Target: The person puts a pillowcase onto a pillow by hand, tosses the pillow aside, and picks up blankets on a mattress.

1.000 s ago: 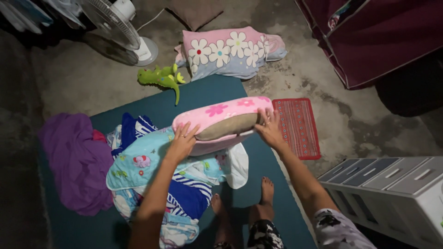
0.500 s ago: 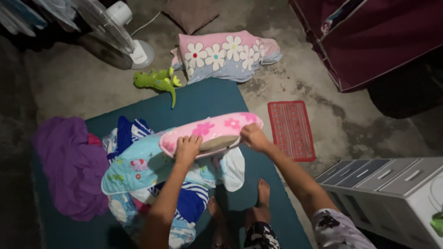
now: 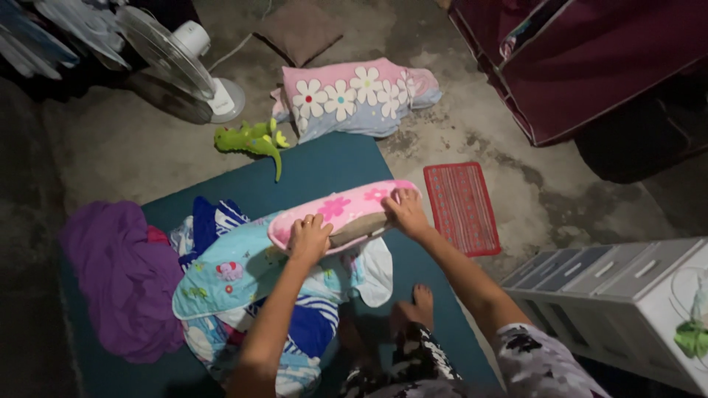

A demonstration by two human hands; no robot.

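Observation:
I hold a small pillow with a pink flowered cover [image 3: 346, 208] in front of me, above a teal mat [image 3: 324, 163]. Its brownish inner pillow [image 3: 356, 228] shows at the cover's open lower edge. My left hand [image 3: 308, 239] grips the cover's left end. My right hand [image 3: 405, 211] grips its right end. Under the pillow lies a heap of cloths, topped by a light blue printed blanket [image 3: 228, 269].
A purple cloth [image 3: 122, 276] lies left on the mat. On the concrete floor are a green plush toy [image 3: 251, 138], a flowered pillow [image 3: 354, 96], a brown cushion [image 3: 299, 31], a standing fan [image 3: 181, 63] and a red mat [image 3: 462, 207]. A white drawer unit [image 3: 619, 291] stands at right, a maroon fabric wardrobe [image 3: 590, 59] beyond.
The pillow has come down and nearer to the cloth heap. Both hands have shifted along the cover's open edge, and less of the brown inner pillow shows.

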